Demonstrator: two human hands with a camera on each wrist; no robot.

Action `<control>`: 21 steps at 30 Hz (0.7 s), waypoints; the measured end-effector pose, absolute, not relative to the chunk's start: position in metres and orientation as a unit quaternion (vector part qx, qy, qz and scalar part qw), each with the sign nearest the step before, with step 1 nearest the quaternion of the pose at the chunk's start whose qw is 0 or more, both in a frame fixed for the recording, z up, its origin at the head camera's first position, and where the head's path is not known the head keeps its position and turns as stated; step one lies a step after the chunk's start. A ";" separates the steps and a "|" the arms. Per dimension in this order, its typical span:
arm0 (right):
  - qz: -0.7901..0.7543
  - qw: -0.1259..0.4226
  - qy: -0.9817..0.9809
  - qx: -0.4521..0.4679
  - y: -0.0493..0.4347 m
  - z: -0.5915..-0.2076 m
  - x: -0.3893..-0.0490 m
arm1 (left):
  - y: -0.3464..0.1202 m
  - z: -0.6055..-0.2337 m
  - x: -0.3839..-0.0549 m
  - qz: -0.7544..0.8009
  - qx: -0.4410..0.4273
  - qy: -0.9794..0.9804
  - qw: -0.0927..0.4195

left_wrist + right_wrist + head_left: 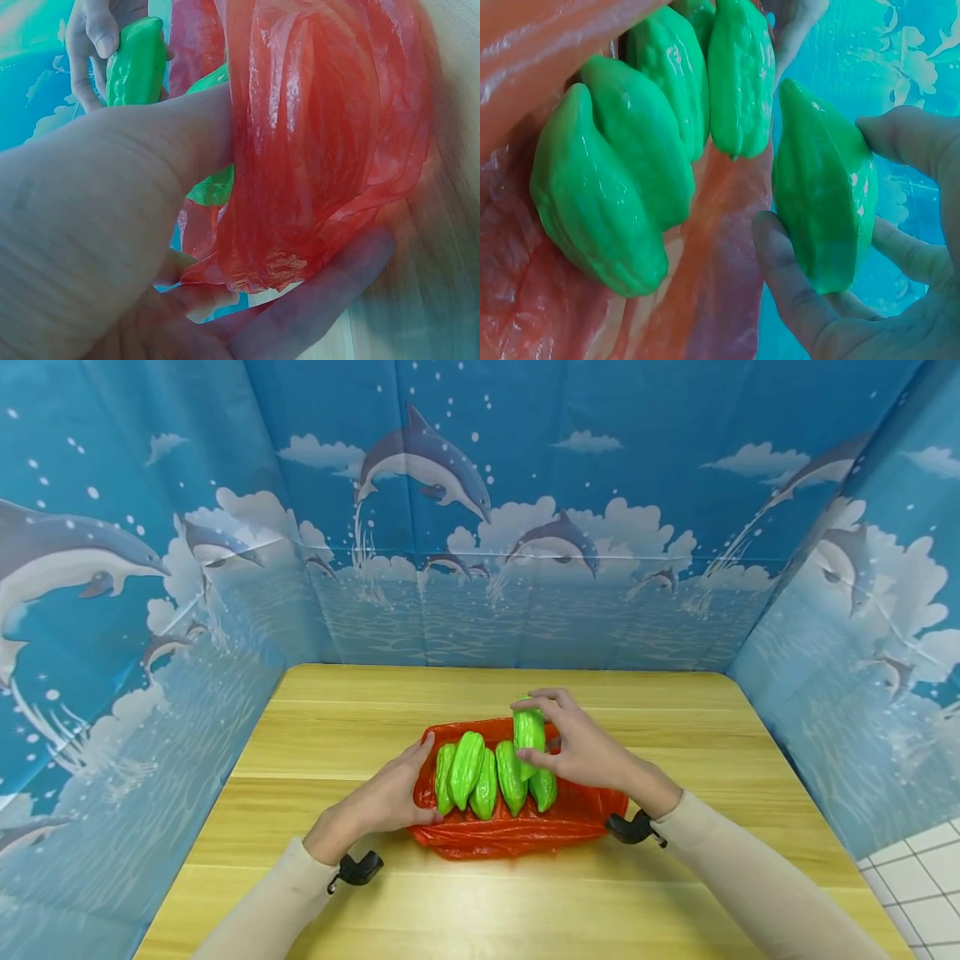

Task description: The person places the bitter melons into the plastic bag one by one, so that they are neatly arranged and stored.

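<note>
My right hand (585, 745) holds a bright green, ridged bitter melon (825, 199) between thumb and fingers, raised above the right part of a red plastic bag (502, 839). Several more bitter melons (467, 770) lie side by side inside the bag, whose mouth is spread wide. At the bag's left end, my left hand (388, 795) grips the edge. The left wrist view shows red plastic (307, 127) between its digits, with part of the hand hidden behind the film.
Beneath the bag is a light wooden table (315, 731). A blue curtain (525, 618) printed with dolphins encloses its back and sides. White floor tiles (922, 877) show at the lower right. Each wrist wears a small black mount (633, 828).
</note>
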State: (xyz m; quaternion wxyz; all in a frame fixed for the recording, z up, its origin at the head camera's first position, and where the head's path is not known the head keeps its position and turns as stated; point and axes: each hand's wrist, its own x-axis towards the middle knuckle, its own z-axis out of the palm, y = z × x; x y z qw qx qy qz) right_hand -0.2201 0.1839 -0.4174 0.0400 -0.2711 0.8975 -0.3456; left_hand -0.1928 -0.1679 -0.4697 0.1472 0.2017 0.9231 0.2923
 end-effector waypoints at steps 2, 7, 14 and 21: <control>-0.342 0.043 0.897 -0.275 0.182 -0.418 -0.219 | -0.168 -0.469 -0.193 0.291 0.202 0.923 0.147; -0.342 0.052 0.895 -0.283 0.176 -0.421 -0.217 | -0.168 -0.469 -0.192 0.291 0.202 0.923 0.147; -0.361 0.080 0.881 -0.295 0.167 -0.427 -0.215 | -0.167 -0.469 -0.189 0.289 0.203 0.924 0.145; -0.358 0.095 0.882 -0.292 0.163 -0.430 -0.215 | -0.167 -0.469 -0.189 0.291 0.201 0.924 0.146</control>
